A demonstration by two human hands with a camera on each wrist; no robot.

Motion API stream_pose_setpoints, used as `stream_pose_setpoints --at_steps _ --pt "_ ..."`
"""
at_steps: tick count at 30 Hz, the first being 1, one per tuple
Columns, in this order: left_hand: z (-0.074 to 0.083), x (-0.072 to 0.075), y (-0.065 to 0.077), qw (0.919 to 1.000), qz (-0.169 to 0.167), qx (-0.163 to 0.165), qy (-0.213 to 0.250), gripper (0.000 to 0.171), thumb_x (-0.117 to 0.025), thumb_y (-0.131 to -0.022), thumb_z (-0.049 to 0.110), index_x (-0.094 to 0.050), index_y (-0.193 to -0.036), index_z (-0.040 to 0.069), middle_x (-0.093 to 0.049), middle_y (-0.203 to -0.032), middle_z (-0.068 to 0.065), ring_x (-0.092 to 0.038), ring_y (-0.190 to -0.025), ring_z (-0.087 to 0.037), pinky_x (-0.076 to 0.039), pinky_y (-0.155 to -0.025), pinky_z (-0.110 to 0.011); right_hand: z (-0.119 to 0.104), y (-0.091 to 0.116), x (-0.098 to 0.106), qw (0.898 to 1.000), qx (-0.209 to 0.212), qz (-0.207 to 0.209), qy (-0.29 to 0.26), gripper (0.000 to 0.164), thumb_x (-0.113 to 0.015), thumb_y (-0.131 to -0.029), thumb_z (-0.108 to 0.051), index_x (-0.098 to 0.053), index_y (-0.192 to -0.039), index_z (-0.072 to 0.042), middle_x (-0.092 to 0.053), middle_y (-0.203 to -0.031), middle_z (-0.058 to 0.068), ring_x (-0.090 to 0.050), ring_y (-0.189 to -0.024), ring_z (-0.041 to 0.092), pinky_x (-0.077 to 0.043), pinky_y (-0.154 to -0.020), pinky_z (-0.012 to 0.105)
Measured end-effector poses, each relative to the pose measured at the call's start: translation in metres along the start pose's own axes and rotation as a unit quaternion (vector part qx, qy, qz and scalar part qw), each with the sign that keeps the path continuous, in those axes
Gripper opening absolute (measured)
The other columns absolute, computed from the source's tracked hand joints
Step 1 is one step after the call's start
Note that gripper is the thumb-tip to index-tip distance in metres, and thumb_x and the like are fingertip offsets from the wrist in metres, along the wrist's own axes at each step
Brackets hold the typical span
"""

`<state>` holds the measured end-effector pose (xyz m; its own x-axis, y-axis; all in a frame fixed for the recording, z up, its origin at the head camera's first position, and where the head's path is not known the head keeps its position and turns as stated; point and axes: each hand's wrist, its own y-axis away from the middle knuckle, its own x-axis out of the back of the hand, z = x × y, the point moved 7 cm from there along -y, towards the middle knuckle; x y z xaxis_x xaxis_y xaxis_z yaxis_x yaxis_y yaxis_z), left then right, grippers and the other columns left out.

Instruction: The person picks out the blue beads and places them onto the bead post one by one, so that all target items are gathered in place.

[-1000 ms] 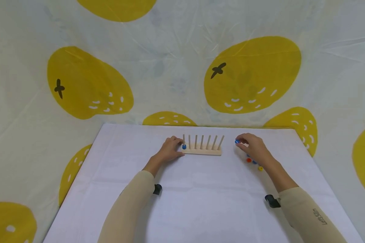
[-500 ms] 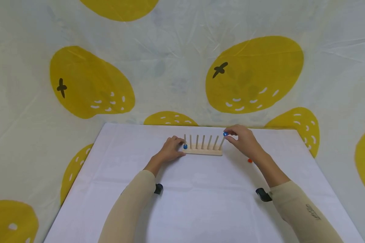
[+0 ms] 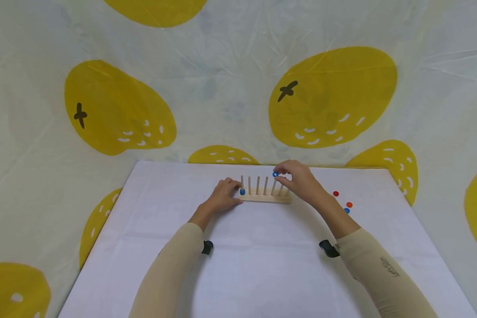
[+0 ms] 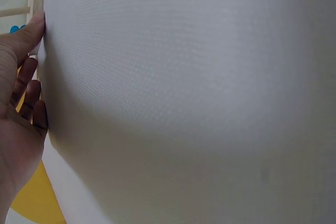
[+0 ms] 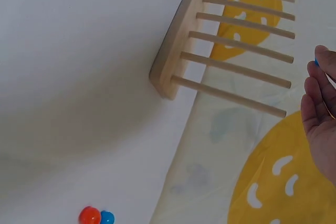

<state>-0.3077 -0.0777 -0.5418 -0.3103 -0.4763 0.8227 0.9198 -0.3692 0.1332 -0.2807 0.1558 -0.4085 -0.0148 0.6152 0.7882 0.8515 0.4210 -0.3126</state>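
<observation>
A wooden peg rack (image 3: 265,199) with several upright pegs stands on the white-covered table. My left hand (image 3: 221,196) grips its left end, thumb at the front edge and fingers behind. In the left wrist view the thumb (image 4: 32,32) lies against the base. A blue bead (image 3: 242,192) sits low on the leftmost peg. Between thumb and forefinger, my right hand (image 3: 299,179) pinches another blue bead (image 3: 275,174), above the rack's right half. From the right wrist, that bead is mostly covered by the fingertips, and the right hand (image 5: 324,129) is apart from the peg tips.
Right of the rack lie a red bead (image 3: 335,193), an orange-red bead (image 3: 349,205) and a blue bead (image 3: 346,211). White cloth (image 3: 258,265) covers the table. A fabric with yellow fruit shapes (image 3: 330,97) hangs behind its far edge.
My right hand has carried the blue bead leftward from beyond the rack's right end to above its pegs. Loose beads behind the hand have come into sight. My left hand stays at the rack.
</observation>
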Motion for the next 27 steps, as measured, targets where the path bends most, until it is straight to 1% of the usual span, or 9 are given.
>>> stream_pose_setpoints --at_steps 3,7,9,12,16,21,27 --pt "0.000 0.000 -0.001 1.0000 0.002 0.001 0.000 0.057 -0.083 -0.089 0.031 -0.061 -0.140 0.016 -0.057 -0.136 -0.006 -0.048 -0.126 -0.025 -0.042 -0.113 -0.041 -0.004 -0.002 -0.003 1.000 0.007 -0.003 0.002 0.021 -0.077 -0.093 -0.010 -0.073 -0.112 -0.004 -0.074 -0.108 0.011 -0.067 -0.102 0.029 -0.057 -0.090 0.047" --pt "0.002 0.001 -0.001 0.9999 0.008 -0.008 -0.006 0.055 -0.083 -0.089 0.029 -0.062 -0.138 0.015 -0.058 -0.133 -0.006 -0.050 -0.125 -0.025 -0.042 -0.112 -0.041 -0.010 -0.004 -0.007 1.000 0.015 0.000 -0.007 0.022 -0.078 -0.092 -0.009 -0.073 -0.113 -0.005 -0.074 -0.108 0.010 -0.067 -0.101 0.028 -0.058 -0.089 0.049" --pt "0.003 0.001 -0.001 0.9999 0.009 -0.011 -0.008 0.055 -0.083 -0.089 0.029 -0.063 -0.138 0.014 -0.059 -0.132 -0.006 -0.051 -0.123 -0.025 -0.043 -0.111 -0.041 -0.014 -0.006 -0.010 1.000 0.015 -0.003 -0.010 0.023 -0.078 -0.092 -0.009 -0.073 -0.114 -0.006 -0.074 -0.109 0.009 -0.066 -0.102 0.028 -0.058 -0.091 0.049" --pt "0.002 0.001 0.000 0.9999 0.006 -0.007 -0.005 0.055 -0.083 -0.089 0.029 -0.063 -0.138 0.015 -0.059 -0.132 -0.006 -0.050 -0.122 -0.025 -0.043 -0.110 -0.042 -0.018 -0.010 -0.016 1.000 0.014 -0.010 -0.017 0.023 -0.077 -0.093 -0.010 -0.073 -0.115 -0.006 -0.073 -0.110 0.008 -0.066 -0.103 0.027 -0.058 -0.093 0.047" --pt "0.001 0.000 0.000 1.0000 0.003 -0.003 -0.004 0.055 -0.082 -0.090 0.031 -0.062 -0.138 0.015 -0.058 -0.132 -0.005 -0.049 -0.122 -0.024 -0.043 -0.111 -0.042 -0.022 -0.018 -0.024 1.000 0.008 -0.019 -0.022 0.024 -0.077 -0.094 -0.012 -0.073 -0.116 -0.006 -0.073 -0.111 0.008 -0.065 -0.104 0.026 -0.057 -0.095 0.046" --pt "0.001 0.000 0.001 1.0000 0.003 -0.005 -0.004 0.056 -0.082 -0.090 0.032 -0.062 -0.139 0.016 -0.058 -0.133 -0.006 -0.049 -0.122 -0.025 -0.043 -0.111 -0.042 -0.028 -0.029 -0.036 0.999 0.006 -0.033 -0.013 0.023 -0.076 -0.094 -0.014 -0.073 -0.116 -0.007 -0.074 -0.110 0.007 -0.065 -0.103 0.025 -0.057 -0.095 0.043" --pt "0.001 0.001 0.000 0.9999 0.004 -0.008 -0.007 0.055 -0.082 -0.090 0.031 -0.062 -0.138 0.017 -0.057 -0.133 -0.006 -0.049 -0.123 -0.026 -0.042 -0.111 -0.043 -0.036 -0.043 -0.050 0.999 0.023 -0.047 -0.011 0.020 -0.076 -0.095 -0.015 -0.074 -0.113 -0.007 -0.075 -0.107 0.007 -0.066 -0.102 0.025 -0.056 -0.094 0.041"
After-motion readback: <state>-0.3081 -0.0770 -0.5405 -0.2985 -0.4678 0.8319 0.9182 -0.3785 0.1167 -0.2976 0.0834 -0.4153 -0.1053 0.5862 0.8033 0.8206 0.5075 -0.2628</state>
